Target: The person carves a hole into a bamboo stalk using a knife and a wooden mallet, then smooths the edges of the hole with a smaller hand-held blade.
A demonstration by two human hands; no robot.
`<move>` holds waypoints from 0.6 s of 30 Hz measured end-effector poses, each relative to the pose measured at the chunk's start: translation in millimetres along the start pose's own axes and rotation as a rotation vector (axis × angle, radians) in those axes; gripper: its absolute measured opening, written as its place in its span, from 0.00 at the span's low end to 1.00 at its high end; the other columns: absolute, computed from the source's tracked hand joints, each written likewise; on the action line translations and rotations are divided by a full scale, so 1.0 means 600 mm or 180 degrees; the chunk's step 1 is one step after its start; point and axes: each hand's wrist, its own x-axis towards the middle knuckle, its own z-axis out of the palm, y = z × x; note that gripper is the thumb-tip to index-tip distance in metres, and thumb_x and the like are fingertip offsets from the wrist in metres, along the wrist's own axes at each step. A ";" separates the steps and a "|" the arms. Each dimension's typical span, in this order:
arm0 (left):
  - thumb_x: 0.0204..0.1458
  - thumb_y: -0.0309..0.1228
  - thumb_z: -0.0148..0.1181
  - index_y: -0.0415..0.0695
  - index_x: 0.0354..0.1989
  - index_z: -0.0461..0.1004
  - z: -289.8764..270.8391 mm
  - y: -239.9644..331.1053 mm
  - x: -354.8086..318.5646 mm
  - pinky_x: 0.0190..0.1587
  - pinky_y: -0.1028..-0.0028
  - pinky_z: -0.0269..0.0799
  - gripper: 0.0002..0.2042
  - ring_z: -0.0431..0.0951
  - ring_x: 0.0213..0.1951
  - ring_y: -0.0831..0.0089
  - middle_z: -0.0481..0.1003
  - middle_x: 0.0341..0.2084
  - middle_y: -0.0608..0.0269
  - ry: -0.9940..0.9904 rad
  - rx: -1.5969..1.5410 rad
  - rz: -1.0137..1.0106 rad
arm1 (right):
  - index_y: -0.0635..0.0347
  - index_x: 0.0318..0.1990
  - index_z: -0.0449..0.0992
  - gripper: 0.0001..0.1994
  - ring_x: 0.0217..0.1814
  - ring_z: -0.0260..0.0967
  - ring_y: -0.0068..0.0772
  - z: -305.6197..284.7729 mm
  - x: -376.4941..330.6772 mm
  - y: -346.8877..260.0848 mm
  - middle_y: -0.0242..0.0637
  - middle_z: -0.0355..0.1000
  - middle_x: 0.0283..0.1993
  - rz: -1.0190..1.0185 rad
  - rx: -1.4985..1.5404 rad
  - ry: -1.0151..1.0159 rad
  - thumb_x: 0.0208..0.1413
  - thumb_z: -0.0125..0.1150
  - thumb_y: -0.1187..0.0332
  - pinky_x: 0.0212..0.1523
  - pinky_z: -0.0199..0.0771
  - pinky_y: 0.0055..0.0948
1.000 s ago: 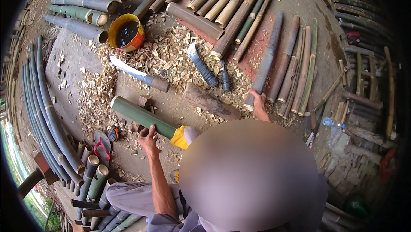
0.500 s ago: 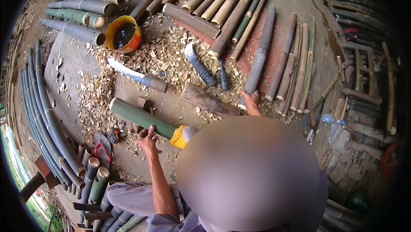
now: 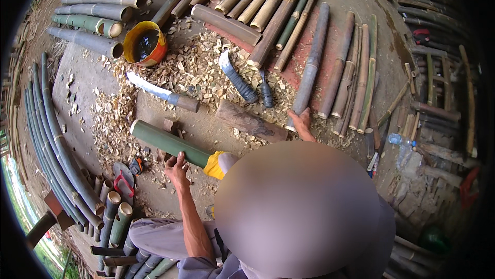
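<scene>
My right hand [image 3: 302, 123] is closed round the near end of a long grey bamboo pole [image 3: 313, 62], which slants away from me. A thick green bamboo piece [image 3: 165, 144] lies in front of me, its pale cut end to the left. At its lower edge is my left hand [image 3: 177, 167], fingers apart, one fingertip touching the bamboo. Yellow material [image 3: 213, 165] covers the piece's right end. Beyond it lie a long straight blade with a wooden handle [image 3: 154, 90], a curved knife with a wrapped handle [image 3: 236, 78] and a dark-handled tool [image 3: 266, 91].
A wooden log [image 3: 247, 120] lies between the green piece and the knives. Pale wood chips [image 3: 188, 65] cover the ground around a yellow-orange bucket [image 3: 145, 44] of dark liquid. Bamboo poles [image 3: 289, 1] lie in rows; upright cut pieces [image 3: 121, 220] and a sandal [image 3: 124, 182] are at left.
The view has shifted slightly. Both hands stay where they were, the right on the grey pole and the left beside the green piece.
</scene>
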 end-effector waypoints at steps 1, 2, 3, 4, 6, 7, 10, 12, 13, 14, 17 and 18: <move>0.44 0.36 0.69 0.39 0.39 0.71 0.001 0.000 0.000 0.30 0.77 0.68 0.18 0.72 0.27 0.79 0.75 0.29 0.67 0.0023 0.0000 0.0003 | 0.74 0.64 0.44 0.54 0.60 0.58 0.61 0.000 -0.001 -0.001 0.67 0.57 0.59 0.0058 0.0064 -0.0082 0.38 0.70 0.49 0.59 0.60 0.43; 0.45 0.36 0.69 0.39 0.38 0.71 0.000 -0.003 0.003 0.29 0.77 0.69 0.18 0.72 0.27 0.79 0.75 0.28 0.67 0.0044 -0.0027 0.0009 | 0.74 0.65 0.43 0.54 0.61 0.57 0.61 0.000 -0.003 -0.006 0.67 0.56 0.60 0.0114 0.0137 -0.0153 0.38 0.70 0.49 0.60 0.60 0.43; 0.45 0.35 0.69 0.39 0.37 0.71 -0.002 -0.006 0.006 0.28 0.78 0.69 0.17 0.72 0.26 0.79 0.75 0.28 0.67 0.0061 -0.0052 0.0014 | 0.74 0.65 0.43 0.54 0.61 0.58 0.61 0.002 -0.006 -0.011 0.67 0.56 0.60 0.0093 0.0097 -0.0123 0.38 0.70 0.49 0.60 0.60 0.43; 0.45 0.35 0.69 0.39 0.37 0.71 -0.004 -0.009 0.009 0.28 0.78 0.69 0.17 0.72 0.25 0.79 0.75 0.27 0.67 0.0077 -0.0075 0.0020 | 0.74 0.65 0.43 0.54 0.61 0.58 0.61 0.005 -0.009 -0.016 0.67 0.56 0.60 0.0074 0.0057 -0.0092 0.38 0.70 0.49 0.60 0.60 0.43; 0.45 0.34 0.69 0.39 0.36 0.71 -0.005 -0.012 0.011 0.26 0.79 0.69 0.16 0.72 0.24 0.79 0.75 0.26 0.67 0.0120 -0.0093 0.0001 | 0.72 0.65 0.44 0.53 0.59 0.60 0.61 0.009 -0.014 -0.018 0.66 0.58 0.58 -0.0026 -0.0106 0.0102 0.39 0.70 0.50 0.58 0.62 0.44; 0.45 0.34 0.69 0.40 0.36 0.71 -0.004 -0.014 0.014 0.25 0.80 0.68 0.15 0.72 0.23 0.79 0.75 0.26 0.67 0.0145 -0.0103 -0.0009 | 0.72 0.65 0.44 0.53 0.59 0.61 0.61 0.008 -0.013 -0.020 0.66 0.58 0.58 -0.0005 -0.0094 0.0132 0.39 0.70 0.50 0.58 0.62 0.44; 0.43 0.31 0.70 0.45 0.30 0.68 -0.005 -0.012 0.015 0.23 0.81 0.64 0.14 0.71 0.22 0.81 0.74 0.24 0.70 0.0053 -0.0305 -0.0061 | 0.71 0.64 0.46 0.51 0.57 0.62 0.61 0.009 -0.016 -0.024 0.66 0.60 0.57 0.0023 -0.0021 0.0118 0.39 0.70 0.50 0.56 0.64 0.44; 0.44 0.31 0.70 0.45 0.30 0.69 0.000 -0.015 0.013 0.22 0.82 0.64 0.13 0.70 0.22 0.82 0.73 0.23 0.70 -0.0032 -0.0318 -0.0045 | 0.71 0.63 0.47 0.50 0.55 0.63 0.62 0.009 -0.011 -0.011 0.66 0.61 0.55 -0.0036 0.0035 0.0225 0.39 0.70 0.51 0.55 0.65 0.44; 0.44 0.32 0.70 0.44 0.31 0.69 0.003 -0.016 0.012 0.22 0.82 0.65 0.13 0.70 0.21 0.82 0.72 0.22 0.70 -0.0055 -0.0302 -0.0033 | 0.71 0.63 0.48 0.50 0.55 0.64 0.62 0.007 -0.008 -0.004 0.66 0.62 0.55 -0.0068 0.0058 0.0279 0.39 0.70 0.51 0.54 0.66 0.45; 0.45 0.32 0.69 0.44 0.31 0.70 0.000 -0.015 0.014 0.22 0.82 0.65 0.13 0.69 0.21 0.83 0.72 0.22 0.71 -0.0050 -0.0288 0.0001 | 0.71 0.63 0.48 0.50 0.54 0.65 0.62 0.010 -0.012 -0.009 0.66 0.63 0.54 -0.0049 0.0016 0.0271 0.39 0.70 0.51 0.54 0.66 0.45; 0.45 0.32 0.69 0.45 0.31 0.70 -0.006 -0.013 0.016 0.22 0.82 0.65 0.12 0.69 0.21 0.83 0.72 0.22 0.71 -0.0075 -0.0312 -0.0019 | 0.71 0.62 0.48 0.49 0.53 0.66 0.62 0.012 -0.018 -0.021 0.66 0.65 0.52 0.0023 -0.0065 0.0257 0.38 0.70 0.51 0.53 0.67 0.45; 0.45 0.32 0.69 0.45 0.31 0.70 -0.005 -0.012 0.015 0.22 0.83 0.65 0.12 0.69 0.21 0.83 0.72 0.22 0.71 -0.0055 -0.0307 -0.0030 | 0.71 0.62 0.48 0.49 0.52 0.66 0.62 0.012 -0.019 -0.023 0.66 0.65 0.51 0.0058 -0.0056 0.0257 0.38 0.70 0.51 0.53 0.67 0.45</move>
